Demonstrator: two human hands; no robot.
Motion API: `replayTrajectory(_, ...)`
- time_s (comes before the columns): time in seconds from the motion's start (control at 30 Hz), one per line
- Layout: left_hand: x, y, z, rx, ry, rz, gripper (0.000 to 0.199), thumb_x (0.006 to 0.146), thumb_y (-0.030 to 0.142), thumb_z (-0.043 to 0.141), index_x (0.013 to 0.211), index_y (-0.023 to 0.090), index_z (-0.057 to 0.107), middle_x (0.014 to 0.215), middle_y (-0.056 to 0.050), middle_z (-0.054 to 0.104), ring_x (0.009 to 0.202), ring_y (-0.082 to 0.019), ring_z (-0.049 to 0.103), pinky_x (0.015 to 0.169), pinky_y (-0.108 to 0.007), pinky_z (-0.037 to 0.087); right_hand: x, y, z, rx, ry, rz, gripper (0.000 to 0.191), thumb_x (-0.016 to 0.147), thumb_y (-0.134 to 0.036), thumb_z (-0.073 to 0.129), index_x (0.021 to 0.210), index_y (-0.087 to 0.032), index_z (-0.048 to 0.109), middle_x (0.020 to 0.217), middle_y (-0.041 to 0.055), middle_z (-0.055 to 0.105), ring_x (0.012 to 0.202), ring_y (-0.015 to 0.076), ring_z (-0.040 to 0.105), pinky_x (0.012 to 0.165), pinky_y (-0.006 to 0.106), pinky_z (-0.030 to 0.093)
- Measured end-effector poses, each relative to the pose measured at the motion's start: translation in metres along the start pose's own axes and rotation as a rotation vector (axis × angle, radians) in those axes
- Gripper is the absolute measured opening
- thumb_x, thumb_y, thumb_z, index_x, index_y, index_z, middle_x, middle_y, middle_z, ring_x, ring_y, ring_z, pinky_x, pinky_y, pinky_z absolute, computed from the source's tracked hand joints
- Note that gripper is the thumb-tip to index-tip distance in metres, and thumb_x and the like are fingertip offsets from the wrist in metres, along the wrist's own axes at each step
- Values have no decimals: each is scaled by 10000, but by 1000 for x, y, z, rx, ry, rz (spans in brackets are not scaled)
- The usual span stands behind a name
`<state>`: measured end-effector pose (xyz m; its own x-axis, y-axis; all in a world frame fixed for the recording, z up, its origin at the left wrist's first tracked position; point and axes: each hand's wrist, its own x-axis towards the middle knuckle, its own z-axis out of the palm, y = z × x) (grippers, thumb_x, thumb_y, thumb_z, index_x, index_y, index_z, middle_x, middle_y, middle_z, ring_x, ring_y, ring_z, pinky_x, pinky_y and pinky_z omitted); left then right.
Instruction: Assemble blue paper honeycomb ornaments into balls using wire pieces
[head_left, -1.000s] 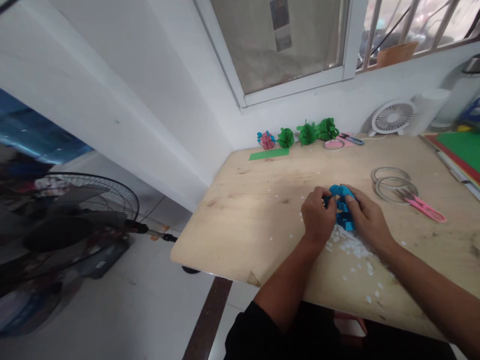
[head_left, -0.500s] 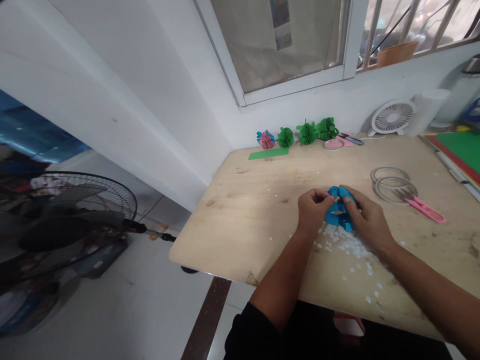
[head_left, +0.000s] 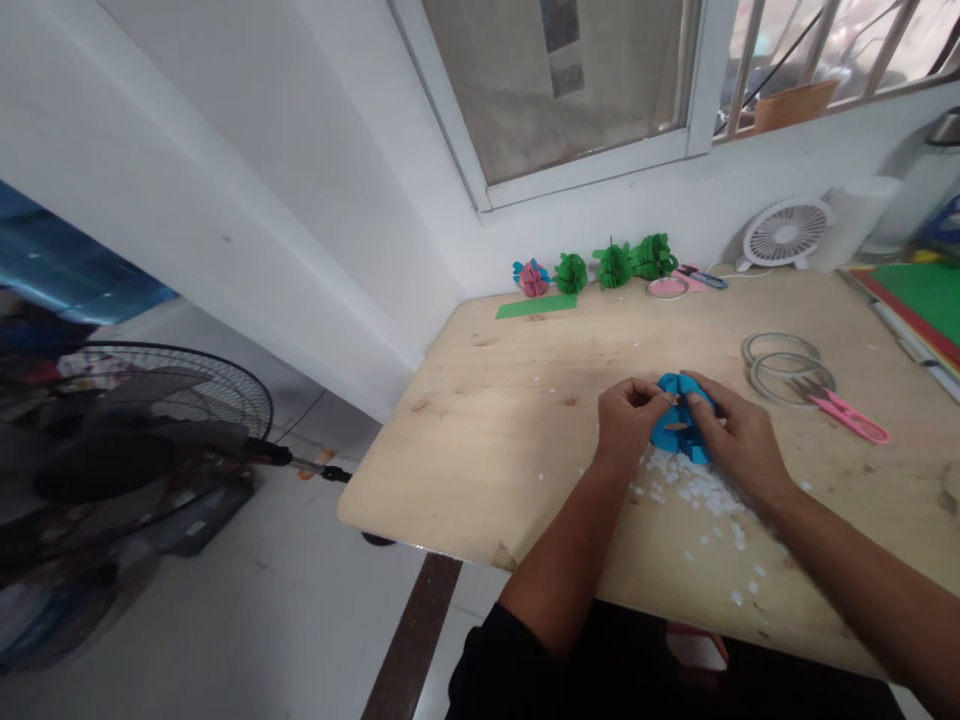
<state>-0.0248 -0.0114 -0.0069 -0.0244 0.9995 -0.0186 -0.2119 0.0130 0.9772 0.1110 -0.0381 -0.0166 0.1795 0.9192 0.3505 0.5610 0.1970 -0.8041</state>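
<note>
Nearest, a black sleeve (head_left: 510, 665) meets the front of the table (head_left: 457, 450), and beyond that edge white scraps (head_left: 705, 488) lie strewn, thickest just below the hands. Above this scatter, between the two hands over the right half of the table, is the blue paper (head_left: 691, 440), a shaped piece with gaps through its middle. The left hand (head_left: 626, 420) has thumb and fingertips drawn together at its upper left part; whether they pinch the paper itself or some small bit against it is too small to tell. The right hand (head_left: 739, 430) grips the other side, thumb on the near face and fingers curled behind. The step in hand looks like close finger work on the paper's inner folds, the right hand steadying while the left does the fine part. The next move seems to call for a firm right hold and a light left pinch, so that the thin paper neither creases nor tears. Farther right, pink snips (head_left: 855, 418) rest with their blades over two overlapping rings (head_left: 782, 335). Beyond, a green strip (head_left: 536, 306) lies before a pink-and-blue figure (head_left: 533, 281) and three green figures (head_left: 613, 267), along the wall.
</note>
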Motion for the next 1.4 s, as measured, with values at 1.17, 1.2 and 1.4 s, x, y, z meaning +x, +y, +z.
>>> replayTrajectory(1.17,-9,-3,9,369,142,262,49,761,199,665,726,184,634,759,-7,676,696,-130,594,680,-246,477,5,5,2,-14,169,-3,403,834,-625,582,757,-230,603,714,44,655,602,187,613,572,330,496)
replayTrajectory(1.2,-9,-3,9,370,143,265,50,759,193,667,723,183,634,760,-7,677,700,-131,598,682,-245,477,5,4,2,-16,172,-12,388,836,-612,581,749,-234,601,717,46,654,615,190,609,588,337,499)
replayTrajectory(1.4,-10,-3,10,369,150,281,57,759,166,670,721,177,630,806,-18,700,751,-140,637,719,-253,497,5,-2,-2,-16,157,-30,314,818,-544,595,705,-252,587,692,47,642,651,208,597,646,362,499)
